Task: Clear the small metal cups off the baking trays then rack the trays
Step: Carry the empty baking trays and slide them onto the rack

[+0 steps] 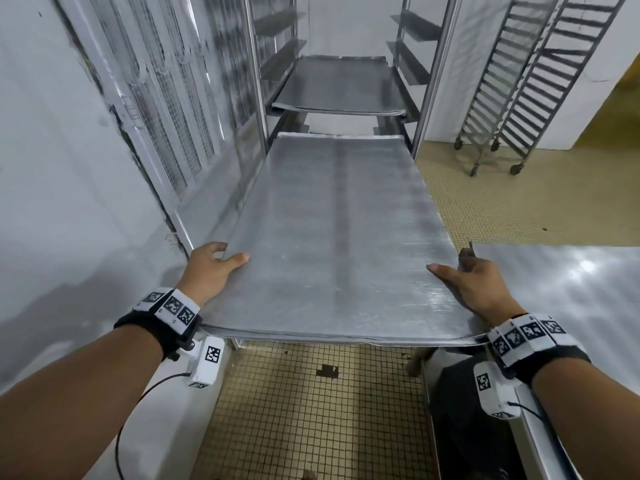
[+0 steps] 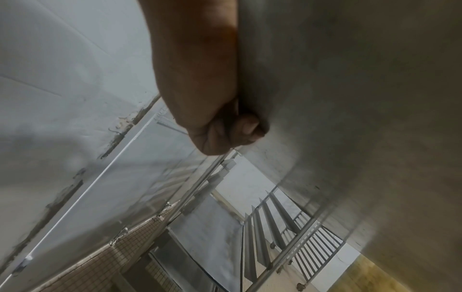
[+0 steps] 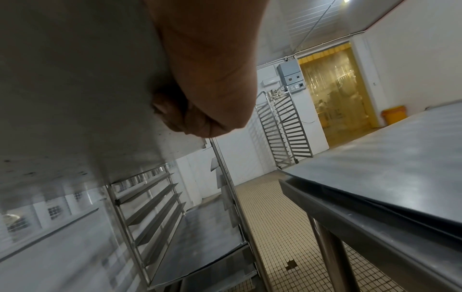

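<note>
Bare aluminium baking tray (image 1: 332, 237) fills frame centre, held level, far end at the rack (image 1: 427, 81) opening. Left hand (image 1: 207, 271) grips its near-left edge, thumb on top, fingers curled beneath. Right hand (image 1: 474, 285) grips the near-right edge likewise. Second tray (image 1: 339, 84) sits racked, upper centre. Steel table (image 1: 571, 292) at right.

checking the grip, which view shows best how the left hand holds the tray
The head view: the left hand grips the tray at its near left edge, thumb on top. The left wrist view shows only curled fingers under it; the right wrist view misses that hand.
</note>
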Motion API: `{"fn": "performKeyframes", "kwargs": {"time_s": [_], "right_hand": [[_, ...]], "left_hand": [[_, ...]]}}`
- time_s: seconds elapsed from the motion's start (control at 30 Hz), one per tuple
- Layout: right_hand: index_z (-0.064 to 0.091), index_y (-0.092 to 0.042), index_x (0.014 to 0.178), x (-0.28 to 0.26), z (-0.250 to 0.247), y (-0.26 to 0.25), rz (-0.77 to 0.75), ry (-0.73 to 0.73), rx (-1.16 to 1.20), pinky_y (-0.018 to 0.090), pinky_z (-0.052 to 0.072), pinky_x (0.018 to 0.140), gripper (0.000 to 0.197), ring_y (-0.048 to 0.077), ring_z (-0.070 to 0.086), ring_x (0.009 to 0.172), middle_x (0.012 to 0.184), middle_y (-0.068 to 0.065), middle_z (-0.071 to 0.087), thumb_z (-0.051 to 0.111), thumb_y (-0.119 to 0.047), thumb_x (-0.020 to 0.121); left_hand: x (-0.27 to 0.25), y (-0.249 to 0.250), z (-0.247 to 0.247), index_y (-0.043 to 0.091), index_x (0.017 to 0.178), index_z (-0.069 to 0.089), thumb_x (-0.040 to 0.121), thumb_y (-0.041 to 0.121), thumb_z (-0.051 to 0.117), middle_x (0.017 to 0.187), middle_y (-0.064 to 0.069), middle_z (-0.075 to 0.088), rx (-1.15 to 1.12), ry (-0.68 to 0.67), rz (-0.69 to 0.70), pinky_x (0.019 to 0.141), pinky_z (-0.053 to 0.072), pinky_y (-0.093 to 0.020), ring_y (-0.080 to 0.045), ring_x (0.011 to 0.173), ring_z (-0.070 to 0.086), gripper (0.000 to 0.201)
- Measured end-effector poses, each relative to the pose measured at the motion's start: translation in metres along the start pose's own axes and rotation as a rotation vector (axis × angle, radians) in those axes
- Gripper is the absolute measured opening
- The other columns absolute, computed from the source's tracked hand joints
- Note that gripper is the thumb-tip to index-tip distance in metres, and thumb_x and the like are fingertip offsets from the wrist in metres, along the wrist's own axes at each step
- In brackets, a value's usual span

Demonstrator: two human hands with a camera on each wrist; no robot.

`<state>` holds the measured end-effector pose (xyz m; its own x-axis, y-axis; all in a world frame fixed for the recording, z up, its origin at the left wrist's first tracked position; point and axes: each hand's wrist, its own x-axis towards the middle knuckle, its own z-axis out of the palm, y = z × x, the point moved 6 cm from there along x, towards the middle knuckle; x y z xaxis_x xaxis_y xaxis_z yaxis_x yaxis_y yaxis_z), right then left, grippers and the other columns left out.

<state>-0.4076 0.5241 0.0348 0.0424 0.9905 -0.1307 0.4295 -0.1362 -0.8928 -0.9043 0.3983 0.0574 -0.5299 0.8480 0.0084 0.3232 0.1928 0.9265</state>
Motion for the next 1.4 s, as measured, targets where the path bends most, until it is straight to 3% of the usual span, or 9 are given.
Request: {"fn": "performKeyframes", "kwargs": {"time_s": [0.1,0.23,0.47,0.6,0.77,0.93,1.07,1.27,1.4], "right_hand": [[0.054,-0.016,0.079,0.010,0.011,-0.008,-0.034,0.009,-0.049,0.021,0.044,0.060,0.056,0.008,0.057,0.061,0.074,-0.005,0.061,0.082,-0.064,0.069],[0.043,-0.023,0.069,0.030,0.021,-0.014,-0.026,0.064,-0.098,0.012,0.039,0.047,0.046,-0.001,0.051,0.040,0.055,-0.006,0.056,0.077,-0.051,0.081],[0.056,-0.015,0.090,0.052,0.037,-0.010,0.014,0.055,-0.197,0.028,0.045,0.072,0.056,0.023,0.059,0.077,0.081,0.002,0.063,0.073,-0.067,0.076],[0.061,-0.003,0.108,0.060,0.043,-0.015,0.035,0.063,-0.238,0.030,0.045,0.079,0.066,0.028,0.065,0.093,0.095,0.007,0.065,0.071,-0.063,0.080],[0.047,0.001,0.140,0.074,0.048,-0.022,0.056,0.073,-0.205,0.024,0.040,0.079,0.072,0.015,0.055,0.092,0.116,0.011,0.061,0.070,-0.045,0.090],[0.047,-0.002,0.138,0.108,0.053,-0.024,0.066,0.050,-0.133,0.030,0.045,0.082,0.071,0.017,0.059,0.089,0.112,0.009,0.064,0.071,-0.046,0.088],[0.053,-0.007,0.130,0.145,0.056,-0.024,0.081,0.053,-0.101,0.029,0.055,0.071,0.083,0.017,0.067,0.073,0.093,0.012,0.073,0.075,-0.064,0.075],[0.047,-0.004,0.141,0.189,0.056,-0.040,0.030,0.037,-0.226,0.033,0.039,0.089,0.074,0.033,0.058,0.114,0.125,0.014,0.062,0.067,-0.053,0.089],[0.053,-0.006,0.133,0.223,0.058,-0.040,0.018,0.023,-0.217,0.034,0.046,0.087,0.070,0.029,0.063,0.103,0.119,0.013,0.067,0.068,-0.056,0.087]], "left_hand": [[0.024,-0.006,0.005,0.011,0.123,0.061,0.081,0.029,0.083,0.103,-0.007,0.067,0.009,-0.007,-0.004,0.083,0.053,-0.029,-0.014,0.084,0.065,0.050],[0.053,-0.012,0.015,0.018,0.116,0.060,0.083,0.027,0.082,0.104,-0.008,0.067,0.000,-0.042,-0.008,0.080,0.048,-0.026,-0.013,0.081,0.064,0.041],[0.085,-0.019,0.027,0.019,0.112,0.055,0.086,0.024,0.078,0.088,0.006,0.062,0.039,-0.075,-0.020,0.060,0.048,-0.011,-0.004,0.073,0.059,0.035],[0.106,-0.029,0.031,0.017,0.111,0.059,0.083,0.028,0.081,0.090,0.003,0.068,0.020,-0.092,-0.047,0.081,0.057,-0.033,-0.017,0.081,0.068,0.038],[0.128,-0.030,0.042,0.018,0.110,0.061,0.084,0.027,0.080,0.091,0.001,0.070,0.007,-0.105,-0.051,0.080,0.056,-0.033,-0.019,0.081,0.069,0.034],[0.154,-0.026,0.057,0.015,0.115,0.059,0.086,0.025,0.078,0.096,-0.003,0.070,0.016,-0.094,-0.041,0.067,0.052,-0.022,-0.013,0.079,0.067,0.036],[0.185,-0.024,0.069,0.008,0.124,0.062,0.083,0.029,0.081,0.116,-0.016,0.070,0.095,-0.063,-0.021,0.082,0.053,-0.030,-0.021,0.092,0.067,0.049],[0.224,-0.020,0.092,-0.001,0.139,0.053,0.086,0.031,0.078,0.136,-0.019,0.059,0.189,-0.042,-0.025,0.092,0.042,-0.029,-0.027,0.114,0.061,0.066],[0.242,-0.019,0.107,0.000,0.138,0.054,0.087,0.029,0.077,0.129,-0.018,0.063,0.163,-0.027,-0.029,0.084,0.042,-0.028,-0.018,0.099,0.059,0.063]]}}
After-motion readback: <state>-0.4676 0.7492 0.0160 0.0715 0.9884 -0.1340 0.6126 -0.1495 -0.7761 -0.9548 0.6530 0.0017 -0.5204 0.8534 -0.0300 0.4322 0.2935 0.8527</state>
